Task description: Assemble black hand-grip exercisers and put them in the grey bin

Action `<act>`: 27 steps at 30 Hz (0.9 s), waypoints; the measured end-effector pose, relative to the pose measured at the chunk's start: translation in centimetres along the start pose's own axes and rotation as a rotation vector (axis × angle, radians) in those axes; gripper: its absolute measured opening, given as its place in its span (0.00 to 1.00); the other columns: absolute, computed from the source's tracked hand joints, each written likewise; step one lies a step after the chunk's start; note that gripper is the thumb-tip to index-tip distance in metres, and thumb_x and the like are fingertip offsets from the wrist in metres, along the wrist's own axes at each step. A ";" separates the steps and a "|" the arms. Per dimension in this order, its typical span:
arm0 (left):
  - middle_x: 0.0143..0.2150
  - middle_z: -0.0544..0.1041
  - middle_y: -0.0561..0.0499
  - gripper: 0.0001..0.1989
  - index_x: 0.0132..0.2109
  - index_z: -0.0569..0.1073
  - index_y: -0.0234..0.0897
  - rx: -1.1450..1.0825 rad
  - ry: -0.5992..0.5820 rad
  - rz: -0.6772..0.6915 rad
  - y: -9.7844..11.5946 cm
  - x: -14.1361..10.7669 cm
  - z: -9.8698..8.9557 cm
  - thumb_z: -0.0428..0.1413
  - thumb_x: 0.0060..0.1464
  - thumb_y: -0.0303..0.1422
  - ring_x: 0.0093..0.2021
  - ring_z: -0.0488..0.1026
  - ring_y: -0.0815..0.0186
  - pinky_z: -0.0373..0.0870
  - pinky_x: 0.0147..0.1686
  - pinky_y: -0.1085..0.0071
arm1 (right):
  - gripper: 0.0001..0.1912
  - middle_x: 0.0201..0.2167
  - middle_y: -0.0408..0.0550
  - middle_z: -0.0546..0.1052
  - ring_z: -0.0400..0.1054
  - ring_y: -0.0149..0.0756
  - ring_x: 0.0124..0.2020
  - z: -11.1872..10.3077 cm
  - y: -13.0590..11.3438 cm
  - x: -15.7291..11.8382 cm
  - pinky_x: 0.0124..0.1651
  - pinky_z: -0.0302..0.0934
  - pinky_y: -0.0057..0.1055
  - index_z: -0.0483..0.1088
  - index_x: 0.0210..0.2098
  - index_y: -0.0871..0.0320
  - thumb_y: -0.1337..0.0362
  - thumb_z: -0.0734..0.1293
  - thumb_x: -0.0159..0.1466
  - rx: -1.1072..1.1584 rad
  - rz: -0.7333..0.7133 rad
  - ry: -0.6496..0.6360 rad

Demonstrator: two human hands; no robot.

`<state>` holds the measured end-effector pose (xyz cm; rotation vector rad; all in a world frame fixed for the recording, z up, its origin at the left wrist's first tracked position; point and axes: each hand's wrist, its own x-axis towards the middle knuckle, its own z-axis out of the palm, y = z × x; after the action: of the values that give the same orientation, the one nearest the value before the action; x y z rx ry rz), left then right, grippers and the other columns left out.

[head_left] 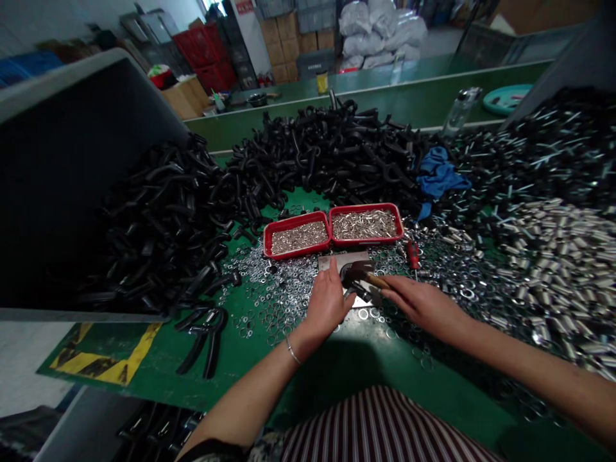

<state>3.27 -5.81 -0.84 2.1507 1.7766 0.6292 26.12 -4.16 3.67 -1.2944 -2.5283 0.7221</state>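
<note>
A metal plate (332, 262) lies on the green table, just in front of two red trays of small metal pins. On the plate sits a black part (357, 289), partly covered by my fingers. My left hand (328, 298) rests over the plate's left side with its fingers closed against the black part. From the right, my right hand (418, 303) grips the wooden handle of a hammer (378, 281), whose dark head is over the plate. A red-handled screwdriver (412, 255) lies beyond my right hand.
The trays (297, 253) (366, 242) stand behind the plate. Black handles (312, 147) are heaped behind and left, beside a grey bin (96, 314). Metal rings (283, 301) surround the plate. Silver sleeves (568, 256) fill the right side; a blue cloth (439, 173) lies behind.
</note>
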 end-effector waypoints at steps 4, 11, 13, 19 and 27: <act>0.56 0.71 0.30 0.46 0.71 0.46 0.26 -0.020 0.020 0.014 -0.1 0.0 0.1 0.62 0.54 0.35 0.59 0.67 0.43 0.64 0.60 0.46 | 0.18 0.43 0.54 0.79 0.75 0.43 0.39 0.3 -0.4 -0.7 0.41 0.68 0.37 0.71 0.52 0.55 0.53 0.56 0.73 0.104 0.053 -0.016; 0.48 0.77 0.42 0.34 0.66 0.60 0.37 -0.696 -0.093 -0.239 -1.1 1.0 -1.9 0.60 0.57 0.42 0.49 0.76 0.53 0.70 0.54 0.52 | 0.23 0.30 0.45 0.77 0.68 0.35 0.25 0.0 4.4 -7.6 0.26 0.62 0.30 0.66 0.54 0.54 0.44 0.59 0.70 0.606 0.484 0.274; 0.50 0.76 0.42 0.30 0.64 0.61 0.38 -0.828 -0.086 -0.280 -1.8 1.3 -2.2 0.58 0.58 0.42 0.51 0.75 0.55 0.70 0.55 0.54 | 0.26 0.29 0.46 0.77 0.68 0.36 0.23 -1.0 7.8 -9.3 0.24 0.61 0.31 0.65 0.53 0.55 0.41 0.59 0.68 0.567 0.616 0.391; 0.55 0.72 0.40 0.17 0.53 0.70 0.36 -0.233 0.037 -0.074 -2.8 -0.2 -1.8 0.57 0.60 0.37 0.59 0.66 0.52 0.58 0.64 0.50 | 0.28 0.41 0.64 0.76 0.71 0.52 0.42 -3.9 14.1 -7.0 0.44 0.62 0.46 0.75 0.50 0.59 0.46 0.54 0.71 -0.348 0.364 0.367; 0.56 0.71 0.39 0.23 0.55 0.69 0.34 0.031 0.027 -0.087 -0.2 -0.1 0.0 0.61 0.55 0.40 0.58 0.66 0.49 0.61 0.60 0.50 | 0.26 0.44 0.63 0.75 0.72 0.49 0.37 -0.5 8.7 3.7 0.32 0.61 0.36 0.73 0.44 0.62 0.45 0.59 0.69 -0.440 0.517 0.199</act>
<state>3.07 -5.81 -0.97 2.0809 1.8944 0.6168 30.22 3.30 -0.53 -2.0892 -2.2758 0.0889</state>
